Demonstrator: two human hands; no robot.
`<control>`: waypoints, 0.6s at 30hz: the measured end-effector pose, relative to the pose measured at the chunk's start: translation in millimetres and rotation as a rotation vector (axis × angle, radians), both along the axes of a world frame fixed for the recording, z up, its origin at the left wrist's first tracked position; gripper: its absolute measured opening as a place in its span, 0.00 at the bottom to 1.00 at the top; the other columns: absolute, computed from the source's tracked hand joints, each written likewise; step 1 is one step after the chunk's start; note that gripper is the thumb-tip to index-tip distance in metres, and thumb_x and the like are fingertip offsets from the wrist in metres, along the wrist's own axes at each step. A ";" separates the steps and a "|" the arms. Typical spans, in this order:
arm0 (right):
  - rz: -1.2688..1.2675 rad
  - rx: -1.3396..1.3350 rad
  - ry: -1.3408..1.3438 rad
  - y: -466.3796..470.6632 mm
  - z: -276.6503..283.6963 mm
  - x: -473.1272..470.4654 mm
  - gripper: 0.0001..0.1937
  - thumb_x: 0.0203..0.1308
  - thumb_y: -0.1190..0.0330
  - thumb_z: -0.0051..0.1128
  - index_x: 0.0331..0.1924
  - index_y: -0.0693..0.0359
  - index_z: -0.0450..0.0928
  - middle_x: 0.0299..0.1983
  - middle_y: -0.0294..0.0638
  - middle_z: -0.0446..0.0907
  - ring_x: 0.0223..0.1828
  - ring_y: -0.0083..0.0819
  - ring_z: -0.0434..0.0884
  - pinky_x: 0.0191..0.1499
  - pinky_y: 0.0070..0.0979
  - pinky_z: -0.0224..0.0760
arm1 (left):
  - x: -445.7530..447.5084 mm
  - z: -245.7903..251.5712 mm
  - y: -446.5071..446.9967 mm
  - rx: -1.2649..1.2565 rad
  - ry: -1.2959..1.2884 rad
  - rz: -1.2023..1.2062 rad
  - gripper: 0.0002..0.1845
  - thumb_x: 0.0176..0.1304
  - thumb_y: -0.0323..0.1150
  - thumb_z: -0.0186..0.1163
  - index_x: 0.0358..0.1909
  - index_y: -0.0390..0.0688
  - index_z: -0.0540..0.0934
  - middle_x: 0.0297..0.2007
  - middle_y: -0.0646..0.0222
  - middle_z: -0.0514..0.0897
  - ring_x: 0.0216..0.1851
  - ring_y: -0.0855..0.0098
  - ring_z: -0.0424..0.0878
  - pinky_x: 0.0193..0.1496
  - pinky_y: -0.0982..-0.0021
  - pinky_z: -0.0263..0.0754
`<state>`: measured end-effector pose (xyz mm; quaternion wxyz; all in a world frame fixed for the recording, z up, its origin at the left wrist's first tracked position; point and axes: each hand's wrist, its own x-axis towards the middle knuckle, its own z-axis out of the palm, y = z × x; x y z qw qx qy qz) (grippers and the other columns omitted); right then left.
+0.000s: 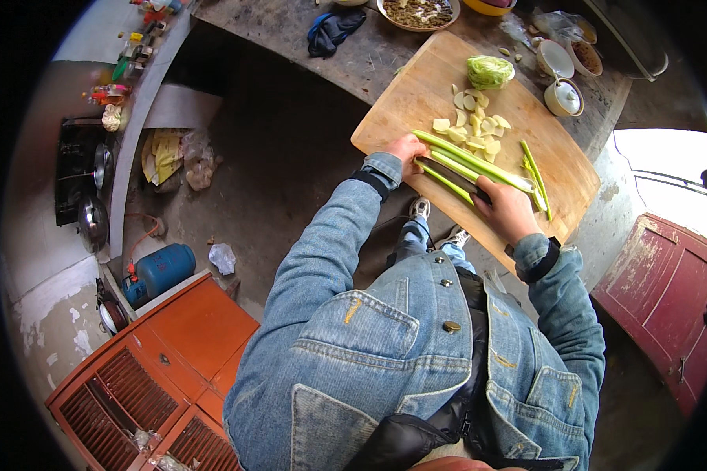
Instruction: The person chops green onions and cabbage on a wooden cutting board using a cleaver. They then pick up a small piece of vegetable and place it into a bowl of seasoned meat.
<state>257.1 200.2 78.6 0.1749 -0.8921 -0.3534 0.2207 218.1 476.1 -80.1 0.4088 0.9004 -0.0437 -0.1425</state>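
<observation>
My right hand (506, 209) grips the dark handle of a kitchen knife (451, 169), whose blade lies along celery stalks (468, 156) at the near side of a wooden cutting board (554, 141). The left ends of the stalks are in my left hand (409, 154), close to the knife's tip. How its fingers wrap around them is partly hidden. Beyond the celery lies a loose pile of pale slices (474, 126), apparently potato. A piece of cabbage (490, 72) rests farther back. Thin celery pieces (536, 176) lie to the right.
The board overhangs the near edge of a dark worktop (365, 70). Behind it stand a plate of food (418, 13), a lidded white pot (564, 97) and small bowls (555, 57). A dark cloth (336, 30) lies left. A blue gas cylinder (165, 271) and orange cabinet (200, 324) stand lower left.
</observation>
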 end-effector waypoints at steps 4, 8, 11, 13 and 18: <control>-0.001 -0.007 0.005 4.8 -5.4 1.2 0.10 0.65 0.59 0.58 0.39 0.56 0.75 0.29 0.50 0.81 0.34 0.53 0.83 0.35 0.47 0.75 | -4.5 -7.7 -1.4 -0.082 -0.120 0.033 0.18 0.46 0.20 0.75 0.38 0.42 0.79 0.39 0.67 0.77 0.35 0.69 0.78 0.40 0.69 0.78; 0.003 0.001 0.011 6.0 -8.1 2.0 0.10 0.65 0.59 0.58 0.39 0.56 0.74 0.28 0.50 0.81 0.33 0.54 0.83 0.35 0.48 0.75 | -5.6 -30.2 -0.9 -0.086 -0.045 0.064 0.21 0.46 0.19 0.73 0.44 0.44 0.81 0.45 0.63 0.80 0.45 0.60 0.80 0.49 0.65 0.79; 0.005 -0.003 0.010 9.4 -9.8 2.7 0.10 0.65 0.60 0.58 0.39 0.56 0.74 0.28 0.51 0.81 0.33 0.54 0.83 0.35 0.48 0.74 | -0.5 -57.6 -0.7 -0.368 -0.087 0.108 0.15 0.54 0.23 0.66 0.44 0.45 0.78 0.42 0.66 0.79 0.42 0.63 0.79 0.47 0.64 0.80; 0.009 -0.003 0.009 13.3 -11.8 2.5 0.10 0.65 0.60 0.58 0.39 0.56 0.73 0.28 0.51 0.81 0.33 0.54 0.83 0.35 0.49 0.74 | 0.6 -72.5 -2.9 -0.542 -0.044 0.190 0.11 0.58 0.26 0.61 0.42 0.45 0.75 0.38 0.69 0.77 0.38 0.67 0.78 0.43 0.63 0.80; 0.034 -0.060 -0.004 21.4 -17.6 4.5 0.09 0.64 0.62 0.58 0.40 0.57 0.73 0.29 0.51 0.81 0.34 0.53 0.83 0.36 0.49 0.75 | 2.4 -65.9 -3.5 -0.541 0.180 0.324 0.13 0.53 0.21 0.65 0.41 0.41 0.77 0.37 0.65 0.80 0.43 0.66 0.80 0.50 0.66 0.79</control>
